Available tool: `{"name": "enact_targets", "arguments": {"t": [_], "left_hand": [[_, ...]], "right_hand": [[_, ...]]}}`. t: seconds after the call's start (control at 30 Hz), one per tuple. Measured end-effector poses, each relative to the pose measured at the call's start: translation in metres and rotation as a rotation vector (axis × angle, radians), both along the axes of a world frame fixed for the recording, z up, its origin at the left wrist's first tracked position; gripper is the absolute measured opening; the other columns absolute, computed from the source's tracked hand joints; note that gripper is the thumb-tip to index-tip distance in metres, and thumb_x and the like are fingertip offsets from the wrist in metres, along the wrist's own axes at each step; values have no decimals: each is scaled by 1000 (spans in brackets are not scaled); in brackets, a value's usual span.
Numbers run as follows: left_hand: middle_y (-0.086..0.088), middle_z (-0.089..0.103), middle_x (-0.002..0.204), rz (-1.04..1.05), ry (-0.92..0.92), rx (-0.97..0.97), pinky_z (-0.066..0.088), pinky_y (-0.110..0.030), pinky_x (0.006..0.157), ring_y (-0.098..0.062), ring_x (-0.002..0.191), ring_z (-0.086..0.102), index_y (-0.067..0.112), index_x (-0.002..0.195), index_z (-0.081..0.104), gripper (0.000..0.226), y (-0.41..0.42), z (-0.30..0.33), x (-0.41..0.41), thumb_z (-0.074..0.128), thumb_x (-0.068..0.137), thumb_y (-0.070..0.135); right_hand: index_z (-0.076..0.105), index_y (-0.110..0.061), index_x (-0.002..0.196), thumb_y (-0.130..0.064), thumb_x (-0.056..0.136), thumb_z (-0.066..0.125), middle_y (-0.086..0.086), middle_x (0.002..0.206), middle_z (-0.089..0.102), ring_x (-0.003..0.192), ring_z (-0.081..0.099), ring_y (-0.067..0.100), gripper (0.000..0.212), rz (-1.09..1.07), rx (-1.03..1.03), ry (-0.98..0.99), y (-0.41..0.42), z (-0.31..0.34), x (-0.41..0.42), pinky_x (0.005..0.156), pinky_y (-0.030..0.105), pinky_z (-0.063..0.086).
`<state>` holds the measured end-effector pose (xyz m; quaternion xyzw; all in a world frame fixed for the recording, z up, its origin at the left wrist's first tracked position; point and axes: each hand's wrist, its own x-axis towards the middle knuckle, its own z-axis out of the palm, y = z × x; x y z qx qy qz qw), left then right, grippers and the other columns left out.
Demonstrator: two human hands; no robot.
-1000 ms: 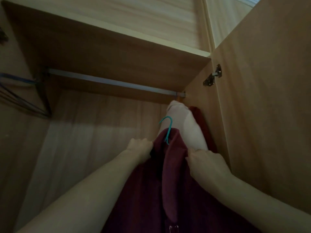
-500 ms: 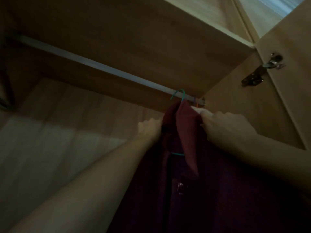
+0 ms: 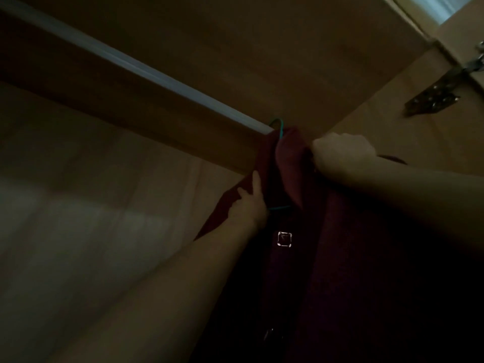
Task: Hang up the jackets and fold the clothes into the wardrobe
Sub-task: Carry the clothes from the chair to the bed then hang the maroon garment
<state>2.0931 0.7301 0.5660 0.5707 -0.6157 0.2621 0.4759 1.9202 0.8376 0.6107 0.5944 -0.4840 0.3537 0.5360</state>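
Note:
A dark red jacket (image 3: 340,258) hangs on a teal hanger (image 3: 278,127) whose hook sits over the right end of the pale rail (image 3: 146,66) inside the wooden wardrobe. My left hand (image 3: 250,203) holds the jacket's left shoulder below the collar, thumb pointing up. At the right side of the collar my right hand (image 3: 343,155) grips the cloth in a fist. A square silver buckle (image 3: 284,238) shows on the jacket's front. The jacket's lower part is lost in the dark.
The shelf board (image 3: 262,48) lies just above the rail. The wardrobe's right side wall (image 3: 419,142) is close behind my right hand, with a metal door hinge (image 3: 434,95) at the upper right. The back panel (image 3: 91,205) fills the left.
The jacket went up from below the rail, and its teal hook now sits over the rail's right end. Both hands rose with it, and the pale garment behind is out of sight.

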Motion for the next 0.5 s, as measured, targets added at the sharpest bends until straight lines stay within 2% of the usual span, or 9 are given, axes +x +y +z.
{"name": "enact_targets", "arguments": {"t": [0.07, 0.13, 0.2, 0.27, 0.33, 0.4, 0.5], "left_hand": [[-31, 22, 153, 65, -47, -61, 37, -51, 105, -44, 128, 44, 27, 152, -19, 73, -13, -9, 0, 34, 103, 18], [-29, 36, 146, 59, -42, -111, 41, -51, 100, -43, 120, 51, 27, 154, -13, 67, -25, -12, 2, 30, 104, 15], [-28, 46, 136, 63, -55, -132, 47, -49, 94, -41, 109, 57, 27, 153, -15, 71, -38, -13, 3, 35, 103, 16], [-26, 53, 127, 103, -90, -94, 50, -47, 89, -35, 102, 61, 26, 151, -20, 80, -45, -16, 4, 41, 102, 17], [-24, 54, 125, 105, -99, -47, 49, -45, 90, -34, 103, 61, 26, 151, -21, 83, -45, -24, 1, 44, 101, 18], [-22, 50, 128, 114, -85, 4, 47, -43, 90, -34, 108, 58, 22, 154, -11, 79, -38, -38, -2, 47, 100, 18], [-19, 46, 138, 35, 47, 73, 45, -41, 98, -34, 118, 53, 15, 154, 18, 66, -19, -52, 1, 53, 98, 22]], "right_hand": [[58, -17, 114, -21, 101, 32, 7, 94, 59, 72, 55, 23, 29, 7, -65, 43, -17, -6, -9, 60, 31, 42], [51, -17, 123, -19, 101, 28, 9, 100, 60, 64, 47, 20, 32, -2, -130, 85, -29, -14, -12, 52, 29, 31], [50, -14, 121, -17, 101, 27, 9, 99, 59, 60, 38, 17, 30, -1, -161, 91, -35, -23, -9, 51, 31, 30], [51, -13, 116, -16, 101, 27, 8, 101, 61, 66, 42, 20, 27, 4, -168, 92, -40, -28, -4, 56, 34, 33], [52, -12, 112, -15, 101, 30, 7, 101, 63, 69, 50, 21, 25, -14, -162, 81, -41, -34, 0, 57, 33, 34], [54, -12, 112, -14, 101, 32, 5, 100, 64, 74, 56, 20, 24, -48, -133, 54, -39, -40, 6, 56, 32, 32], [52, -10, 117, -13, 102, 32, 7, 108, 62, 90, 61, 21, 26, -76, -75, -3, -34, -45, 21, 61, 31, 34]]}}
